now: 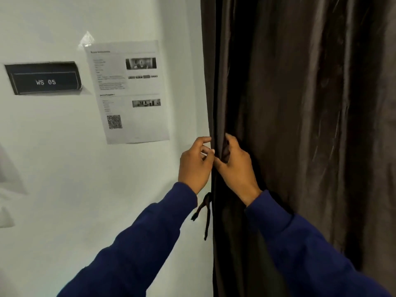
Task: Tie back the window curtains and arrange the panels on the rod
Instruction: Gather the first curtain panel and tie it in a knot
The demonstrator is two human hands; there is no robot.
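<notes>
Beside the white wall (64,189), both hands, left hand (196,163) and right hand (235,166), pinch the curtain (300,125) edge.

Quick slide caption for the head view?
Both hands, left hand and right hand, gather the dark curtain's edge beside the white wall, tie cord dangling below.

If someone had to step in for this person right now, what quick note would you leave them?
Left hand: at the dark curtain's left edge, fingers curled on it.
Right hand: gripping a fold of that edge.
Tie cord: dangling loose below the hands, against the white wall.
Done: edge gathered in both hands.
Left: wrap and tie the cord; arrange the panels. The rod is out of view.
</notes>
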